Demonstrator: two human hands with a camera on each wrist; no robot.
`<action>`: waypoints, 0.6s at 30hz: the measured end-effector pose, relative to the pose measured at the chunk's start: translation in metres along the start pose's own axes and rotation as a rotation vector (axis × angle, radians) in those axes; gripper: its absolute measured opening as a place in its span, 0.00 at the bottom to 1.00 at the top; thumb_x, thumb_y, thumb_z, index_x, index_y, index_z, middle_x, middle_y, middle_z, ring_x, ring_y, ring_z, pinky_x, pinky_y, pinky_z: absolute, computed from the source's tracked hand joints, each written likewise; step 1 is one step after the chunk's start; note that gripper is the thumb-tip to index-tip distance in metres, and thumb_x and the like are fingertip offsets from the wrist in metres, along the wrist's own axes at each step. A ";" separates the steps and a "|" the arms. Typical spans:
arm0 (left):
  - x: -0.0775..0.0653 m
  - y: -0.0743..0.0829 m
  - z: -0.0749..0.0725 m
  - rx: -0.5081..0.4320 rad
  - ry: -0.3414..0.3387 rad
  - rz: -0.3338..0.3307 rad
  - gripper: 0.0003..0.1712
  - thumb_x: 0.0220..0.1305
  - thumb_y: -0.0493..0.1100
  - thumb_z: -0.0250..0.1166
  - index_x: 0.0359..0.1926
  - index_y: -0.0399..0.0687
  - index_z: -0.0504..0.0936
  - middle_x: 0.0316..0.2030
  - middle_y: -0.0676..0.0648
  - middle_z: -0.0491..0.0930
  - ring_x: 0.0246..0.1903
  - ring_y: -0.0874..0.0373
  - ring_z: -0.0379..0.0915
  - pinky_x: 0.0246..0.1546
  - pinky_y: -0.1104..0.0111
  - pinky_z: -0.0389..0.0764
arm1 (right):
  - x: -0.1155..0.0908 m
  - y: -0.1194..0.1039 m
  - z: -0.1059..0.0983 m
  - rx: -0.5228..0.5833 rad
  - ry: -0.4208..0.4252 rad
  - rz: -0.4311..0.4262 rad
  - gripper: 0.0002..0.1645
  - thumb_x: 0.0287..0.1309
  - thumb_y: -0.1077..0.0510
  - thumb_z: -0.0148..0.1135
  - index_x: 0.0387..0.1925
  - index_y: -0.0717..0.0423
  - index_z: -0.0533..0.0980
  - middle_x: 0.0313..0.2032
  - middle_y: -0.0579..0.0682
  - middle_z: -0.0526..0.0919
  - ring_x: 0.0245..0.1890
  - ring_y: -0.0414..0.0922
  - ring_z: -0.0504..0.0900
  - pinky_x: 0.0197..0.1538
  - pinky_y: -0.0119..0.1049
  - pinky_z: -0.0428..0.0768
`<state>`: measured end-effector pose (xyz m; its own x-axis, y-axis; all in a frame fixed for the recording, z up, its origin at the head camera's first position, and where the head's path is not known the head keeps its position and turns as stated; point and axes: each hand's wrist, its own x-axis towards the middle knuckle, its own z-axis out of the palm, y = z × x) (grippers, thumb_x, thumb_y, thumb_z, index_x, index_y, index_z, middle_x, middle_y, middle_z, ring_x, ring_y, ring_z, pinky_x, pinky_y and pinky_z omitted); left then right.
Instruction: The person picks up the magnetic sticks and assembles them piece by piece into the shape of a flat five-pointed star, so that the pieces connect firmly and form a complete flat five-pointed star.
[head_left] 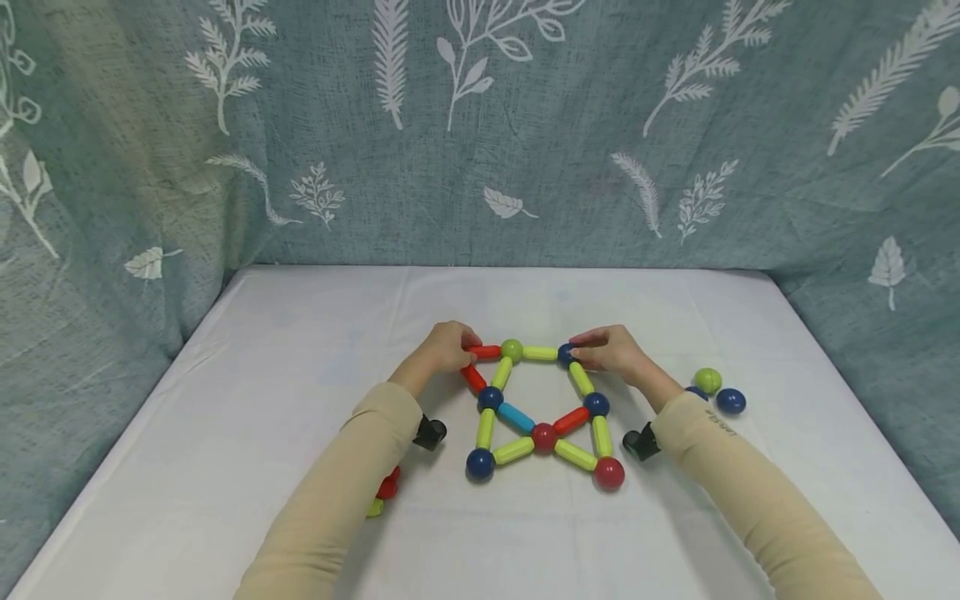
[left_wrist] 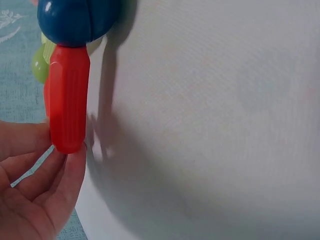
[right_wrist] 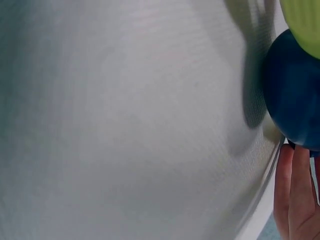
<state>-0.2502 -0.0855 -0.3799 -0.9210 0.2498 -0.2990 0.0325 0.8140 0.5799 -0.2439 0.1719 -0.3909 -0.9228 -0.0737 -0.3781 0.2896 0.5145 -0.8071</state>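
A flat frame of balls and short rods lies on the table, with a green ball [head_left: 512, 350] at its far side. At the upper left corner my left hand [head_left: 447, 346] pinches the free end of a red rod [left_wrist: 69, 100] whose other end meets a blue ball [left_wrist: 75, 20]. Beside those fingers is the end of a second red rod [head_left: 487, 352], joined to the green ball. My right hand [head_left: 611, 350] grips a dark blue ball [head_left: 566, 354] at the upper right corner; yellow-green rods [head_left: 540, 353] run from it. A blue rod [head_left: 516, 417] and a red ball [head_left: 544, 437] lie nearer me.
To the right lie a loose green ball [head_left: 707, 381] and a blue ball [head_left: 731, 401], with another blue ball partly behind my right sleeve. Red pieces [head_left: 388, 484] and a yellow-green piece [head_left: 375, 507] show beside my left sleeve. A patterned curtain [head_left: 495, 167] hangs behind the table.
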 end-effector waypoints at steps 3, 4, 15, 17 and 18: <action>-0.001 -0.001 -0.001 -0.021 0.000 0.001 0.16 0.59 0.32 0.58 0.50 0.37 0.77 0.50 0.41 0.75 0.45 0.51 0.70 0.48 0.64 0.73 | 0.000 0.000 0.000 0.004 0.007 0.002 0.20 0.59 0.64 0.57 0.53 0.65 0.72 0.52 0.63 0.74 0.47 0.51 0.77 0.44 0.35 0.78; -0.001 -0.001 -0.001 -0.025 0.001 0.001 0.16 0.59 0.32 0.58 0.50 0.37 0.77 0.50 0.41 0.75 0.45 0.51 0.70 0.48 0.64 0.73 | 0.000 0.000 0.001 0.007 0.009 0.004 0.20 0.59 0.64 0.57 0.53 0.65 0.72 0.52 0.63 0.74 0.47 0.51 0.77 0.45 0.35 0.78; -0.014 -0.001 -0.005 0.077 0.015 0.078 0.21 0.62 0.39 0.57 0.57 0.39 0.72 0.55 0.38 0.70 0.54 0.47 0.65 0.54 0.59 0.69 | 0.001 0.002 0.000 0.015 -0.002 0.000 0.21 0.59 0.64 0.57 0.54 0.65 0.71 0.52 0.63 0.74 0.47 0.50 0.77 0.44 0.34 0.78; -0.025 0.003 -0.007 0.138 0.036 0.146 0.21 0.61 0.39 0.59 0.55 0.37 0.73 0.53 0.37 0.71 0.52 0.47 0.66 0.52 0.58 0.70 | 0.000 0.002 0.000 0.018 -0.007 -0.005 0.20 0.59 0.64 0.57 0.54 0.65 0.71 0.52 0.63 0.74 0.47 0.50 0.77 0.44 0.35 0.78; -0.032 0.006 -0.007 0.151 0.040 0.173 0.20 0.61 0.39 0.59 0.54 0.37 0.74 0.51 0.37 0.72 0.50 0.47 0.67 0.50 0.59 0.72 | 0.000 0.001 -0.001 0.014 -0.010 -0.011 0.21 0.59 0.64 0.57 0.54 0.65 0.71 0.52 0.63 0.74 0.47 0.50 0.77 0.45 0.35 0.78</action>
<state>-0.2235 -0.0924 -0.3618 -0.9110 0.3742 -0.1733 0.2464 0.8310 0.4987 -0.2440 0.1732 -0.3919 -0.9234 -0.0884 -0.3736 0.2829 0.5014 -0.8177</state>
